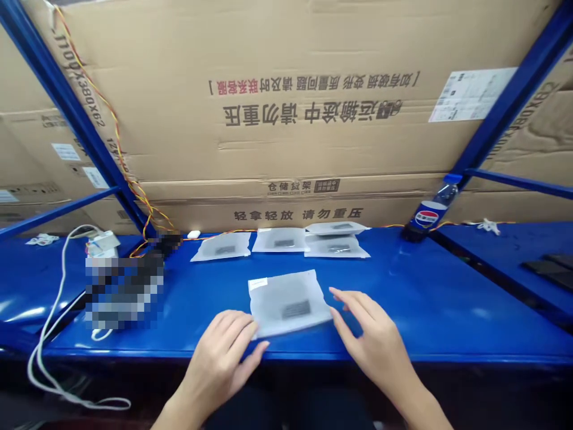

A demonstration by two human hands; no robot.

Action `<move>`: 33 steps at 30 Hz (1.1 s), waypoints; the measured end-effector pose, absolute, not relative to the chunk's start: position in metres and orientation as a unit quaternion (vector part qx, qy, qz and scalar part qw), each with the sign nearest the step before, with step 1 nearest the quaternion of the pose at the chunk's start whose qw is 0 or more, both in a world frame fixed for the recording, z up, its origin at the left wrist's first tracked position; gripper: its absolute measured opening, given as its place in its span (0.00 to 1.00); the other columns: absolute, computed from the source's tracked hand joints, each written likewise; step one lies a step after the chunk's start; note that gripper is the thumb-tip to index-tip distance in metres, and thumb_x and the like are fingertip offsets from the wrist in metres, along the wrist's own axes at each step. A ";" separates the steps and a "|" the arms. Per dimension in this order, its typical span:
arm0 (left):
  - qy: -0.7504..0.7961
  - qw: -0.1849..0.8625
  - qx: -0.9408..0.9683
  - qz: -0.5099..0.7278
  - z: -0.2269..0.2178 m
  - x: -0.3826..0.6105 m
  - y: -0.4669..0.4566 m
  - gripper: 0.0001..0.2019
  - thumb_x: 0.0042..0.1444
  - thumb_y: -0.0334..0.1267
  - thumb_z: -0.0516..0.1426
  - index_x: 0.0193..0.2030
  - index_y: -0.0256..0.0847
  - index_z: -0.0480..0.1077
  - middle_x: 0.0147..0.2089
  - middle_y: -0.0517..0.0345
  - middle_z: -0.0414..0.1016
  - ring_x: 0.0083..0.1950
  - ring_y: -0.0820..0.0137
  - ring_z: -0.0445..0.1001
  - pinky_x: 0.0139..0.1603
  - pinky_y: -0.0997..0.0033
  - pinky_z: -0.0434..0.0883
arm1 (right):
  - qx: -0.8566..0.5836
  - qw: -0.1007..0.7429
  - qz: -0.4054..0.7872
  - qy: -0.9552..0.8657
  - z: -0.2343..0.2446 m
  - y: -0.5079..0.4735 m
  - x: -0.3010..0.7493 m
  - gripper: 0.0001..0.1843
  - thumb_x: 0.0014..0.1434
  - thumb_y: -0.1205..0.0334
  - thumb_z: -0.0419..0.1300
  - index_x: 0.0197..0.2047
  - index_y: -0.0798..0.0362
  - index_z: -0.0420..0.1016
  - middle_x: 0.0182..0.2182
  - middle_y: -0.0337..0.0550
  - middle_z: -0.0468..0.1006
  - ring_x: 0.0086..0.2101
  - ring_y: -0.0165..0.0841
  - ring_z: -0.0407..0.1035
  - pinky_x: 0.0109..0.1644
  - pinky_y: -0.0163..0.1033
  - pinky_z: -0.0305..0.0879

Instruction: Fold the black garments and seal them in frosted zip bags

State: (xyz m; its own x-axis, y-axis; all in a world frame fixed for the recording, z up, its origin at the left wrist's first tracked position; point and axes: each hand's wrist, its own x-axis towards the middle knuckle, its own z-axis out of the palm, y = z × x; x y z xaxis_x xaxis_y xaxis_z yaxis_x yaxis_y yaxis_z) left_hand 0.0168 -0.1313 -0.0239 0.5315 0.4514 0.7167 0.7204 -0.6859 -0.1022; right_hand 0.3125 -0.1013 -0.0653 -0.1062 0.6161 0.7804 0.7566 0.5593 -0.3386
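Observation:
A frosted white plastic bag [289, 303] with a dark item inside lies flat on the blue shelf [425, 298], near its front edge. My left hand [224, 355] rests at the bag's lower left corner, fingers stretched out and touching its edge. My right hand [371, 334] lies at the bag's right edge, fingers spread and flat. Neither hand grips anything.
Several similar white bags [221, 246] [280, 239] [336, 237] lie in a row at the back of the shelf, two of them stacked. A cola bottle [430, 214] leans at the back right. A blurred object [123, 289] and white cable [49, 316] sit left. Cardboard boxes [286, 89] stand behind.

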 end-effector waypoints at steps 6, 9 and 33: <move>-0.350 0.141 -0.899 -0.222 -0.030 0.041 -0.101 0.11 0.71 0.37 0.57 0.34 0.42 0.69 0.32 0.56 0.75 0.32 0.64 0.76 0.31 0.67 0.69 | -0.453 0.526 0.038 -0.719 -0.059 -0.131 0.279 0.09 0.71 0.65 0.57 0.45 0.48 0.80 0.33 0.44 0.79 0.31 0.37 0.75 0.32 0.40 0.75; -0.365 0.043 -0.902 -0.227 -0.025 0.045 -0.094 0.11 0.68 0.33 0.57 0.32 0.43 0.67 0.30 0.60 0.74 0.30 0.68 0.75 0.30 0.70 0.67 | -0.442 0.514 0.151 -0.719 -0.064 -0.138 0.271 0.09 0.71 0.61 0.59 0.43 0.49 0.82 0.30 0.43 0.80 0.25 0.34 0.72 0.24 0.35 0.71; -0.458 0.146 -0.764 -0.430 -0.043 0.105 -0.123 0.16 0.70 0.31 0.53 0.27 0.43 0.66 0.24 0.61 0.67 0.26 0.69 0.67 0.29 0.67 0.62 | -0.550 0.433 0.387 -0.600 -0.047 -0.055 0.228 0.11 0.54 0.51 0.65 0.32 0.51 0.78 0.20 0.37 0.74 0.24 0.33 0.65 0.29 0.37 0.60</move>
State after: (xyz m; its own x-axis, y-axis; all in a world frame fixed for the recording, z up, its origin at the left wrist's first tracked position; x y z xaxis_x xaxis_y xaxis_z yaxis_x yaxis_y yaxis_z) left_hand 0.1047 -0.1228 -0.0432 0.2100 0.5742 0.7913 0.8262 -0.5370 0.1704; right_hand 0.2283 -0.0550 -0.0475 -0.0195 0.9954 0.0935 0.3251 0.0947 -0.9409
